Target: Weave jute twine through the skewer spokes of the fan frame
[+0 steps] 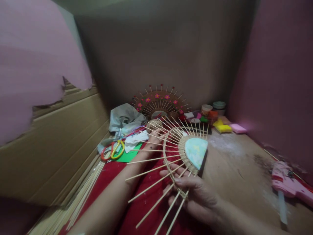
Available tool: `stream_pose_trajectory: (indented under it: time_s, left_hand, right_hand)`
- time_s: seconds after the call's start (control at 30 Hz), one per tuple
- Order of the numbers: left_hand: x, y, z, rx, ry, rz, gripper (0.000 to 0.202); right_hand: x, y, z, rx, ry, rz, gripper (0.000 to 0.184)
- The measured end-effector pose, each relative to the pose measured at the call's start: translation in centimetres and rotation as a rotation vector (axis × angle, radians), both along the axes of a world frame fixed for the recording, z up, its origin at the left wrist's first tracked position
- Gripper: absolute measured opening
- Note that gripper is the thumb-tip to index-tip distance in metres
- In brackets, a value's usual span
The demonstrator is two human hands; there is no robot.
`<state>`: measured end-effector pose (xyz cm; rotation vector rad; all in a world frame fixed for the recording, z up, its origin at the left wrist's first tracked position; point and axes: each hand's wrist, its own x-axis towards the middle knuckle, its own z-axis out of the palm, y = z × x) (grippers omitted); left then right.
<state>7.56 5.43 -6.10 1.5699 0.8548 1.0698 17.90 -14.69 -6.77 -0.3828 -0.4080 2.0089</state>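
My right hand (pixel 193 192) grips the lower edge of a half-round woven fan frame (pixel 193 151) with thin bamboo sticks radiating from a pale paper centre. Fingers and thumb pinch the woven band and sticks. My left hand (pixel 155 135) reaches forward behind the sticks, its fingers closed around a ball of tan twine (pixel 153 124). The sticks partly hide that hand.
A finished fan with pink flowers (pixel 160 102) leans on the back wall. Scissors (pixel 112 150), green paper (pixel 128 156), grey cloth (pixel 124 119), jars (pixel 212 111) and coloured clay blocks (pixel 223 128) lie around. A pink glue gun (pixel 287 182) lies right. Loose bamboo sticks (pixel 80 195) and cardboard (pixel 56 143) lie left.
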Motion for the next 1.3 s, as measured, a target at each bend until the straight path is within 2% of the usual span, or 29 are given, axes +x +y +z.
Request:
stream_pose_trajectory:
  time_s: [0.1,0.2,0.27,0.3,0.33,0.4,0.43,0.5,0.6,0.77,0.9,1.03,1.1,1.17,1.23,1.3]
  left_hand:
    - [-2.8,0.0,0.6,0.196,0.095,0.187,0.031]
    - [-5.6,-0.9,1.5,0.254,0.143,0.299,0.021]
    - [-6.9,-2.2,2.1,0.238,0.166,0.316,0.015]
    - [-7.4,-3.2,2.5,0.201,0.184,0.285,0.016]
    - [-7.6,-4.2,2.8,0.046,0.201,0.169,0.018]
    - [-7.5,-6.4,3.4,-0.284,0.132,-0.16,0.032]
    - [-7.2,-7.3,3.7,-0.376,0.065,-0.272,0.039]
    - [-6.2,-8.6,4.0,-0.436,-0.07,-0.366,0.039]
    - [-4.3,-9.1,4.0,-0.437,-0.194,-0.333,0.037]
    - [-2.1,-9.3,2.7,-0.414,-0.189,-0.254,0.025]
    - [-1.7,-10.0,2.0,-0.386,-0.187,-0.249,0.025]
    - [-2.0,-10.1,2.6,-0.342,-0.207,-0.222,0.02]
    - [-2.4,-10.0,3.2,-0.307,-0.22,-0.219,0.018]
    - [-3.0,-9.8,3.8,-0.293,-0.234,-0.24,0.021]
    - [-3.7,-9.6,4.2,-0.296,-0.254,-0.285,0.026]
    - [-4.6,-9.5,4.7,-0.287,-0.277,-0.346,0.028]
  right_hand:
    - [0.0,0.1,-0.1,-0.004,-0.01,-0.018,0.067]
    - [0.0,0.1,0.1,-0.011,-0.004,-0.025,0.066]
    - [0.0,0.1,0.4,-0.017,-0.006,-0.03,0.063]
    - [0.1,0.1,0.5,-0.021,-0.012,-0.032,0.061]
    - [0.1,0.1,0.5,-0.022,-0.018,-0.034,0.059]
    - [0.1,0.1,0.6,-0.013,-0.027,-0.036,0.057]
    - [0.0,0.0,0.5,-0.006,-0.027,-0.033,0.057]
    - [-0.1,0.0,0.4,0.009,-0.021,-0.026,0.058]
    - [-0.3,-0.1,0.4,0.006,-0.034,-0.024,0.057]
    - [-0.4,0.1,0.2,0.01,-0.05,-0.002,0.054]
    - [-0.5,0.1,-0.1,0.015,-0.102,0.082,0.042]
    - [-0.5,-0.3,-0.1,0.002,-0.145,0.129,0.032]
    - [-0.5,-0.5,-0.2,0.047,-0.155,0.225,0.029]
    - [-0.5,-0.8,-0.2,0.115,-0.18,0.377,0.033]
    - [-0.6,-1.1,-0.3,0.161,-0.226,0.54,0.038]
    - [-0.6,-1.5,-0.3,0.171,-0.27,0.617,0.041]
